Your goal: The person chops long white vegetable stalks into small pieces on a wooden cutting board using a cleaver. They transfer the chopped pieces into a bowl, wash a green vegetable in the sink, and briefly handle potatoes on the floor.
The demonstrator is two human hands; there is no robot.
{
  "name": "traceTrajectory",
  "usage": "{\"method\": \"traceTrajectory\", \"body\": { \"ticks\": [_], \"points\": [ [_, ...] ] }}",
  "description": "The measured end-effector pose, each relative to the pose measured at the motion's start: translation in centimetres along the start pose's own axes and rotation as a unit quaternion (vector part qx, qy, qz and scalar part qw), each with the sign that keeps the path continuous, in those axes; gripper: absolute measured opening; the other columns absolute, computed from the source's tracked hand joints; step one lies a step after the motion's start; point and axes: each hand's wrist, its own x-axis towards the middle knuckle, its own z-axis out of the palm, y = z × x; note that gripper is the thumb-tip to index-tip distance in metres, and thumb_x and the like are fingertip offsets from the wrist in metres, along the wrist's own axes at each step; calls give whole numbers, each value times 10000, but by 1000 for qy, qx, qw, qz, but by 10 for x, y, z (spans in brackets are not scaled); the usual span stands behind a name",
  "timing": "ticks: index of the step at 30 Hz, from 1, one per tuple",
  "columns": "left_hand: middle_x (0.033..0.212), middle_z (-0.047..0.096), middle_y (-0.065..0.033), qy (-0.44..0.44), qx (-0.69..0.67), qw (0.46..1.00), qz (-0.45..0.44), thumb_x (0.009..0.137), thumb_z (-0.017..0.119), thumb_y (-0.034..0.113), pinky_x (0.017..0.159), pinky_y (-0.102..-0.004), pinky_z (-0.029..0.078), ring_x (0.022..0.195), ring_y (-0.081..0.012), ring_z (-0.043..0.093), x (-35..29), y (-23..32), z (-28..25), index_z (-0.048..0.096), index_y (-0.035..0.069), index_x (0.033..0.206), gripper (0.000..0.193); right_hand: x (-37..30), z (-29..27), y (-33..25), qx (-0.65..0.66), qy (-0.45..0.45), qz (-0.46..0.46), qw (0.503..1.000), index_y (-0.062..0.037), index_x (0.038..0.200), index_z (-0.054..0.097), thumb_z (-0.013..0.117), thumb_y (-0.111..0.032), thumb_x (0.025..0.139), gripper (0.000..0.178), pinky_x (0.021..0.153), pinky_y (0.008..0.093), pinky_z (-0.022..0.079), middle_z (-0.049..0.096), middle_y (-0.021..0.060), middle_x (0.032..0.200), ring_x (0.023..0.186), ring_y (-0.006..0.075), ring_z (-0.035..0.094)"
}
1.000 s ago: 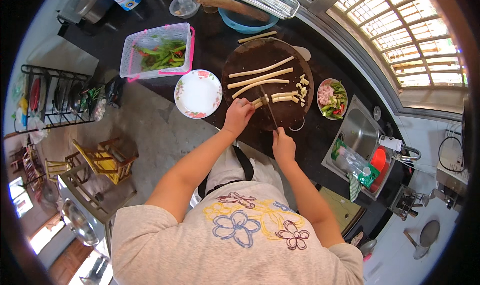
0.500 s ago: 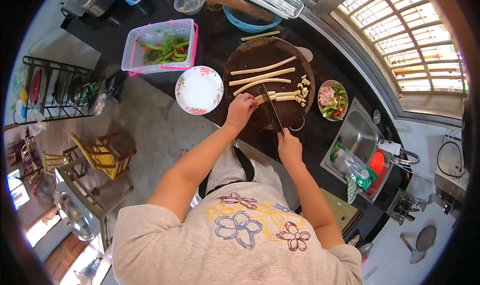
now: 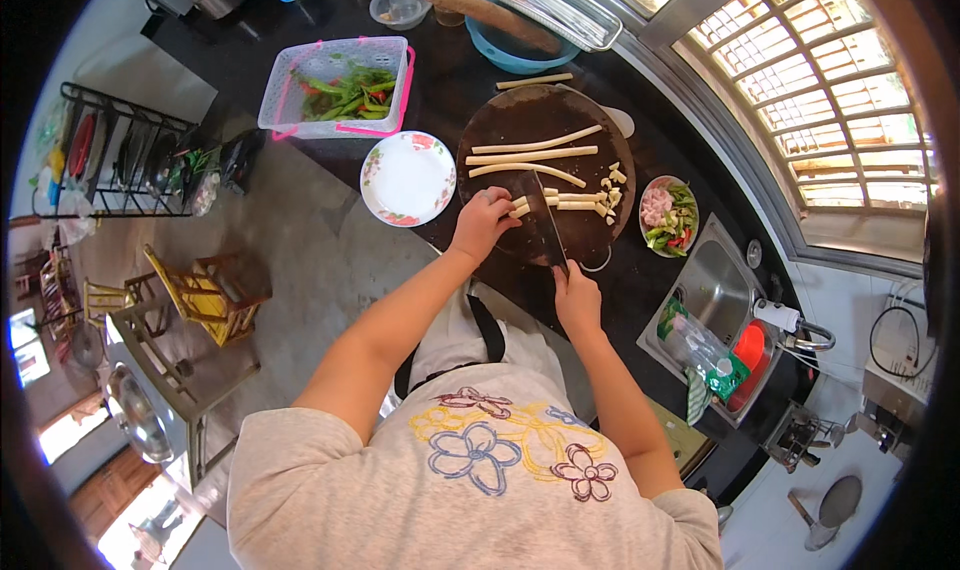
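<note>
The right hand (image 3: 577, 302) is wrapped around the handle of a broad kitchen knife (image 3: 546, 230), its blade across short pale stalks (image 3: 520, 210). Just left of the blade, the left hand (image 3: 482, 223) pinches the stalks' near ends; a rolling stalk could let the edge slip onto that hand. Beyond the grip, longer stalks (image 3: 535, 155) lie on the round chopping board (image 3: 505, 245); rightward, chopped bits (image 3: 613, 192) could scatter if nudged.

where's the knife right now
In the head view, just right of centre: the right hand holds the knife across the near edge of the chopping board, beside the left hand.
</note>
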Motion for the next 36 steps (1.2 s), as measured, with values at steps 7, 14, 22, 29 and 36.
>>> {"method": "traceTrajectory", "body": {
  "ticks": [7, 14, 22, 29, 36],
  "points": [
    [925, 651, -57, -12, 26, 999, 15, 700, 751, 72, 747, -360, 523, 880, -268, 628, -10, -9, 4, 656, 59, 823, 156, 2, -12, -5, -42, -61, -15, 997, -51, 919, 529, 519, -226, 968, 182, 586, 520, 483, 615, 238, 665, 659, 450, 619],
    [929, 654, -40, -16, 20, 999, 28, 718, 716, 45, 737, -357, 528, 877, -258, 635, -11, -19, 9, 653, 72, 799, 106, 13, -6, -14, -58, -68, -26, 996, -49, 900, 521, 518, -216, 963, 178, 584, 508, 493, 611, 231, 651, 652, 439, 623],
    [971, 637, -52, -7, 8, 1000, 10, 715, 731, 76, 798, -356, 521, 925, -253, 617, -11, -12, 5, 660, 69, 863, 164, 9, 15, 3, 17, -28, -15, 999, -43, 938, 547, 515, -238, 975, 201, 593, 509, 479, 621, 238, 685, 689, 451, 617],
    [991, 596, -72, 8, 75, 992, -104, 727, 749, 85, 802, -375, 489, 967, -273, 591, -31, 13, -34, 649, 100, 1016, 306, -5, -8, -10, -1, -49, -51, 997, -40, 923, 538, 520, -219, 970, 186, 585, 505, 480, 622, 219, 677, 669, 431, 622],
    [920, 601, -78, 21, 42, 994, -104, 760, 706, 50, 699, -379, 496, 838, -287, 618, -48, -3, -27, 659, 72, 948, 196, 1, -2, -15, -79, -63, -85, 991, -42, 897, 523, 519, -188, 962, 160, 549, 493, 495, 610, 207, 630, 622, 403, 630]
  ]
}}
